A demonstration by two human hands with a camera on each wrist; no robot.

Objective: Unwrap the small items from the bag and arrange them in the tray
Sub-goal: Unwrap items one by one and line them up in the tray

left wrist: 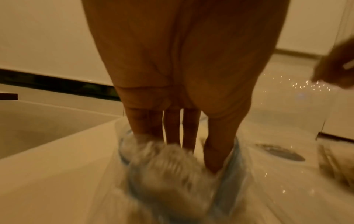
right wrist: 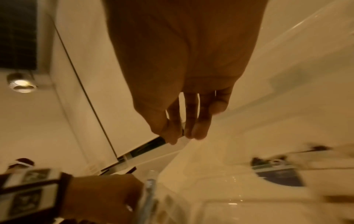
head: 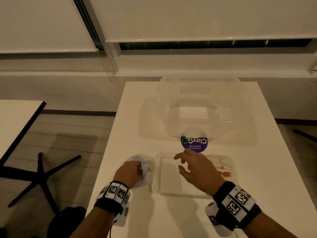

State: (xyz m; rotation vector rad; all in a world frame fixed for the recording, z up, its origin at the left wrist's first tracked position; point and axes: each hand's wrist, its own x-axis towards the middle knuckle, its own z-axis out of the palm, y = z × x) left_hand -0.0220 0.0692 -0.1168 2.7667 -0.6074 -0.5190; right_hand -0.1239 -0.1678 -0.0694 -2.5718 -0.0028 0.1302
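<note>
A clear plastic tray (head: 157, 177) is set on the white table (head: 120, 134) near its front edge, its long axis running left to right across the person's front. It is shallow, rectangular with rounded corners, and open upward. Its right end is filled with small pale items (head: 221, 162) packed together, with one orange-brown piece (head: 227, 174) at their near side; the left part of the tray's floor is seen bare. Which way the single items point cannot be told, as they are blurred.

Just beside the tray's left wall a crumpled, transparent bag (head: 144, 162) with a bluish rim is gripped by the left hand (head: 130, 172); in the left wrist view the fingers (left wrist: 172, 128) are seen sunk into the bag's (left wrist: 172, 166) gathered mouth, the thumb on the other side. What the bag holds is too blurred to tell.

The right hand (head: 197, 170) is held above the middle of the tray, fingers pointing left and loosely spread in the head view. In the right wrist view a small whitish piece (right wrist: 182, 139) seems to be pinched between thumb and fingertips (right wrist: 199, 133), though it cannot be told for certain.

Behind the tray a large clear lidded container (head: 204, 110) stands, with a round purple sticker (head: 194, 143) at its near edge.
</note>
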